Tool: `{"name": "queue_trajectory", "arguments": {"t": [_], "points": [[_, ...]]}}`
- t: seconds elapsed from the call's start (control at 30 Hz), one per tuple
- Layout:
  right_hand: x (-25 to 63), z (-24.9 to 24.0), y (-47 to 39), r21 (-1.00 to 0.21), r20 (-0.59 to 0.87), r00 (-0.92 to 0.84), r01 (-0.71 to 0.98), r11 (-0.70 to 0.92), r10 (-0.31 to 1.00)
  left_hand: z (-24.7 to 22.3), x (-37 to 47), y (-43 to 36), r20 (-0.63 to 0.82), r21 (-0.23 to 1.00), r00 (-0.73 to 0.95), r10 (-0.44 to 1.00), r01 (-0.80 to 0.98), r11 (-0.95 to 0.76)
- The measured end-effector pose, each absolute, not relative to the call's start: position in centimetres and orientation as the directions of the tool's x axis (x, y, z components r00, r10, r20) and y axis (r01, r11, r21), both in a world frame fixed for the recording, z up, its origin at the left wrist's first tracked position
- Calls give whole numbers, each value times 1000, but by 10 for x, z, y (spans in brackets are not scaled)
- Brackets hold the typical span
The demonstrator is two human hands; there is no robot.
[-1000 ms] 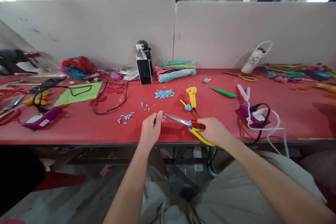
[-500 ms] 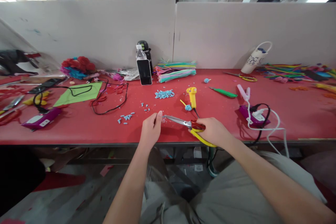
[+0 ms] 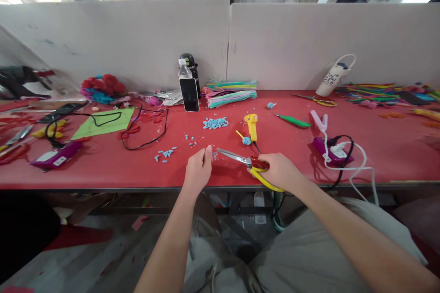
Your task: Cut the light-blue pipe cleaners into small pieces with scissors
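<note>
Yellow-and-red-handled metal scissors (image 3: 240, 159) sit over the near edge of the red table (image 3: 120, 169), the right hand (image 3: 280, 171) with its grip clamped round their handles. The blades point toward the left hand (image 3: 198, 169), its grip together at thumb and forefinger, any contents too small to tell. Beyond lie a heap of short pale-blue pieces (image 3: 215, 122) and a yellow glue gun (image 3: 252, 124), a fuzzy blue ball (image 3: 246, 140) just beside it.
</note>
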State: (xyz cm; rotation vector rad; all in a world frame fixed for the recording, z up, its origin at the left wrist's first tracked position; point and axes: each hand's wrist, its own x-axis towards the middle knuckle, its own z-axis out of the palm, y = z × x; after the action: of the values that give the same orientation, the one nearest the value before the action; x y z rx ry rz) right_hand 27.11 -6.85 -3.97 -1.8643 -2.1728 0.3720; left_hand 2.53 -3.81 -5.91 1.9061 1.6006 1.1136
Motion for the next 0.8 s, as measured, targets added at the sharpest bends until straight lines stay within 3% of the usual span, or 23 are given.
{"name": "queue_trajectory", "arguments": {"t": [0.8], "points": [[271,-39,-70,-313,21,-154,938,152,988,-59,26,-38,326,737,36,945,616,-278]]}}
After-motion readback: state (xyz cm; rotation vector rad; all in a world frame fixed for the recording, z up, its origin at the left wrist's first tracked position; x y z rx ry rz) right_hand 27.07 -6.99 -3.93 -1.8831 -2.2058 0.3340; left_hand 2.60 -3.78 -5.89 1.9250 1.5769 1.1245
